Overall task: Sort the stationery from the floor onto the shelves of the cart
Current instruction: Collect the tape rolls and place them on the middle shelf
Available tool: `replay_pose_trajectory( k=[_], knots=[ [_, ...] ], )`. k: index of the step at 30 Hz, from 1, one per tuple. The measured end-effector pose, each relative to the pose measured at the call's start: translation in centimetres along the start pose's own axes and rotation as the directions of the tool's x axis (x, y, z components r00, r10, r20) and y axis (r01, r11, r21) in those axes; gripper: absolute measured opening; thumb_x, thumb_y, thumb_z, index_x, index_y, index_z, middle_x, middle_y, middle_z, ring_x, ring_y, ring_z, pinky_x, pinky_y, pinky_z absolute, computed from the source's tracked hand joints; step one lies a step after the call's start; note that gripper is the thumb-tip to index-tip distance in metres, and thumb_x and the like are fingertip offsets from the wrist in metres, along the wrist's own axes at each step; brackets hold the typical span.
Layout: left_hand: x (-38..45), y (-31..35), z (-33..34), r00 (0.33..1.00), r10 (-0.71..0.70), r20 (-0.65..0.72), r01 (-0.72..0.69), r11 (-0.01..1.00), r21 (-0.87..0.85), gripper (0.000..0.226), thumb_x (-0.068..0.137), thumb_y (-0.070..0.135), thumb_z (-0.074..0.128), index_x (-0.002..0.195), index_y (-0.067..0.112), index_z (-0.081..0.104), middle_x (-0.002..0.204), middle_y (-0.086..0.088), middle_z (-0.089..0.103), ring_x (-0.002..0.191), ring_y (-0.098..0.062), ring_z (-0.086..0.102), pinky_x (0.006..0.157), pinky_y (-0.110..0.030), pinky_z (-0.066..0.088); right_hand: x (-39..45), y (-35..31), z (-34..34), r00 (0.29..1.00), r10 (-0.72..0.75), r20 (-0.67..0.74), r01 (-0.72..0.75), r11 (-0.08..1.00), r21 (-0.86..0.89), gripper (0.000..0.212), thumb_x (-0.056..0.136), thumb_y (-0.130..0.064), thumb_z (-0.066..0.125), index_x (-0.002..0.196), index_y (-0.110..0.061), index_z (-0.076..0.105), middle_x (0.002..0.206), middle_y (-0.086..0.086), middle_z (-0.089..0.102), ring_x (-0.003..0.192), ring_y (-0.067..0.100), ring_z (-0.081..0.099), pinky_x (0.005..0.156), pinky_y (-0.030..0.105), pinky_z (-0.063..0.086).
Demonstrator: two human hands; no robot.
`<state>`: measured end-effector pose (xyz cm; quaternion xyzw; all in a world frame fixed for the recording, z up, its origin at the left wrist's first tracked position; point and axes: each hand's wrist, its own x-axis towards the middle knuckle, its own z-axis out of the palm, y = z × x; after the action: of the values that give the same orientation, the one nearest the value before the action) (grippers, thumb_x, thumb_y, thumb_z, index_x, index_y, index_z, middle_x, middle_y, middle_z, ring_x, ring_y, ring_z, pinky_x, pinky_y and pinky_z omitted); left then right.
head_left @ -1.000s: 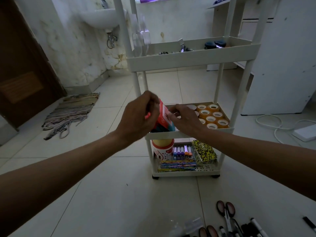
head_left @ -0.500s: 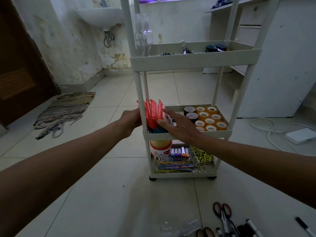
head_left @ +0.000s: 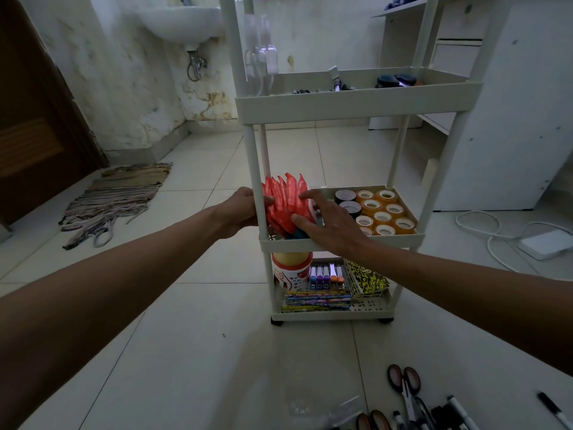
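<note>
A white three-tier cart stands on the tiled floor in front of me. A fan of red packets stands upright at the left end of its middle shelf. My left hand reaches past the cart's left post, its fingertips touching the packets' left side. My right hand presses on the packets from the right with straight, spread fingers. Clear tape rolls and black tape rolls fill the rest of that shelf. On the floor at the lower right lie scissors, markers and a pen.
The bottom shelf holds a jar, markers, pencils and yellow-black booklets. A clear plastic bag lies near me. There is a rug to the left. A white adapter with cable and a cabinet are to the right.
The red packets went from my left hand's grip down onto the middle shelf. My left hand moved outside the left post, and my right hand slid onto the packets' right side.
</note>
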<state>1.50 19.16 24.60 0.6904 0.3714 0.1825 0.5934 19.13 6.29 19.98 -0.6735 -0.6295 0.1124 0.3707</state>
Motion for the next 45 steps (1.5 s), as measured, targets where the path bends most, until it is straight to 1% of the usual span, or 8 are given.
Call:
replay_pose_trajectory(
  k=[11, 16, 20, 25, 34, 38, 41, 45],
  knots=[
    [0.9, -0.7, 0.3, 0.999, 0.028, 0.032, -0.026, 0.997, -0.076, 0.036, 0.100, 0.019, 0.057, 0.123, -0.009, 0.060, 0.112, -0.025, 0.066, 0.096, -0.029, 0.069, 0.074, -0.028, 0.059, -0.6, 0.5, -0.7, 0.996, -0.072, -0.061, 0.062, 0.987, -0.152, 0.040, 0.099, -0.038, 0.051, 0.137, -0.026, 0.043, 0.125, 0.008, 0.061, 0.110, 0.025, 0.063, 0.084, 0.041, 0.060],
    [1.1, -1.2, -0.5, 0.985, 0.016, -0.171, -0.014, 1.000, 0.013, 0.018, 0.097, 0.013, 0.061, 0.101, -0.003, 0.066, 0.099, -0.020, 0.069, 0.087, -0.027, 0.071, 0.071, -0.031, 0.059, -1.1, 0.9, -0.8, 0.993, -0.113, -0.044, 0.093, 0.941, -0.325, 0.044, 0.101, -0.037, 0.046, 0.143, -0.026, 0.041, 0.140, 0.009, 0.051, 0.126, 0.026, 0.049, 0.095, 0.042, 0.053],
    [0.9, -2.1, -1.4, 0.979, -0.015, -0.204, 0.027, 0.998, 0.055, 0.030, 0.089, 0.015, 0.072, 0.113, 0.000, 0.065, 0.108, -0.019, 0.070, 0.098, -0.029, 0.072, 0.075, -0.030, 0.060, -1.2, 0.3, -0.2, 0.996, -0.086, 0.014, 0.086, 0.932, -0.353, 0.052, 0.097, -0.053, 0.045, 0.143, -0.030, 0.041, 0.141, 0.009, 0.050, 0.129, 0.029, 0.046, 0.098, 0.047, 0.051],
    [0.9, -2.5, -1.0, 0.953, 0.130, -0.272, -0.093, 0.985, 0.143, 0.050, 0.086, 0.013, 0.077, 0.131, 0.015, 0.057, 0.097, -0.003, 0.067, 0.083, -0.014, 0.070, 0.062, -0.021, 0.056, -0.8, -0.1, -0.2, 0.989, -0.142, 0.047, 0.149, 0.902, -0.406, 0.041, 0.101, -0.043, 0.041, 0.137, -0.024, 0.046, 0.135, 0.009, 0.055, 0.120, 0.028, 0.056, 0.089, 0.045, 0.057],
    [1.4, -1.9, -0.8, 0.987, 0.112, -0.112, -0.064, 0.926, 0.371, 0.028, 0.102, 0.032, 0.055, 0.116, 0.010, 0.066, 0.102, -0.010, 0.068, 0.096, -0.030, 0.067, 0.084, -0.040, 0.058, -0.8, 0.0, -0.8, 0.990, -0.127, 0.059, 0.139, 0.852, -0.505, 0.045, 0.098, -0.044, 0.045, 0.137, -0.021, 0.038, 0.134, 0.013, 0.057, 0.109, 0.029, 0.063, 0.082, 0.041, 0.059],
    [1.3, -1.5, -0.6, 0.964, 0.211, -0.162, -0.130, 0.906, 0.403, 0.051, 0.092, 0.045, 0.066, 0.129, 0.013, 0.056, 0.111, 0.001, 0.061, 0.103, -0.020, 0.062, 0.080, -0.030, 0.054, -0.5, -0.2, -0.8, 0.989, -0.113, 0.096, 0.145, 0.872, -0.467, 0.042, 0.100, -0.032, 0.046, 0.138, -0.018, 0.035, 0.134, 0.016, 0.055, 0.108, 0.031, 0.063, 0.082, 0.044, 0.059],
    [1.5, -1.2, -0.6, 0.970, 0.233, -0.073, -0.195, 0.919, 0.342, 0.078, 0.081, 0.037, 0.079, 0.146, 0.016, 0.041, 0.126, 0.001, 0.053, 0.115, -0.022, 0.059, 0.091, -0.042, 0.058, -0.3, 0.1, -0.7, 0.982, -0.138, 0.128, 0.183, 0.865, -0.467, 0.049, 0.100, -0.028, 0.052, 0.145, -0.027, 0.033, 0.140, 0.014, 0.048, 0.112, 0.031, 0.060, 0.086, 0.045, 0.058],
    [2.0, -1.3, -1.0, 0.979, 0.200, 0.042, -0.202, 0.918, 0.341, 0.063, 0.082, 0.037, 0.076, 0.137, 0.017, 0.055, 0.132, -0.003, 0.057, 0.118, -0.026, 0.063, 0.086, -0.040, 0.061, -0.2, 1.0, -1.0, 0.963, -0.154, 0.221, 0.244, 0.846, -0.474, 0.068, 0.095, -0.017, 0.061, 0.151, -0.037, 0.028, 0.156, 0.015, 0.022, 0.133, 0.039, 0.042, 0.096, 0.047, 0.052]
  ],
)
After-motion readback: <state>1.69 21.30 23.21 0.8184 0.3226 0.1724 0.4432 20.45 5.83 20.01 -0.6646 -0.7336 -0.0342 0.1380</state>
